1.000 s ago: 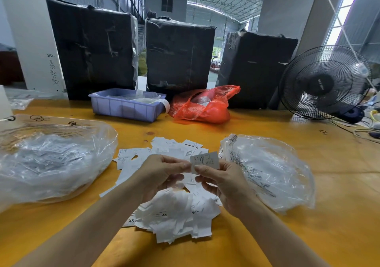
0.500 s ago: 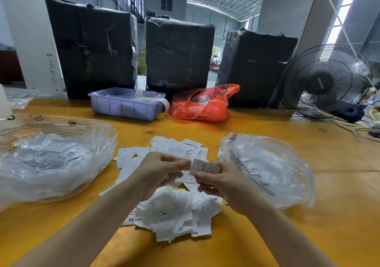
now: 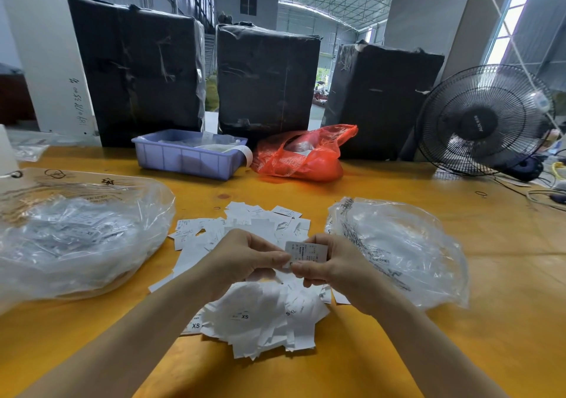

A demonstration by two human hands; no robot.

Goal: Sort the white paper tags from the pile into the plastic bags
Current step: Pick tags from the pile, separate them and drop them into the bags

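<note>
- Nearest the viewer, a pile (image 3: 263, 318) of white paper tags lies on the yellow surface (image 3: 505, 321), some printed XS; it spreads away into a flatter scatter beyond the hands.
- Just above the pile, the left hand (image 3: 245, 259) and right hand (image 3: 333, 266) meet, each pinching one tag (image 3: 306, 253) between thumb and fingertips. Its printed face is turned up toward the viewer.
- The tag looks light, thin and easily creased; loose ones likely slide and cling together, so an edge or corner pinch, as here, suits it best.
- A second tag may sit behind the held one; the view is too small to tell.
- Compared with a moment ago, the tag is tipped more upright and held a little lower and closer between the thumbs; the pile and bags have not shifted.
- To the left, a large clear bag (image 3: 76, 238) already holds many tags. To the right, a second clear bag (image 3: 398, 250) lies just beside the right hand.
- Farther back sit a blue tray (image 3: 186, 158) and a red bag (image 3: 300, 155).
- At the far edge stand three black-wrapped bales (image 3: 266, 75), with a fan (image 3: 484, 121) on the right.
</note>
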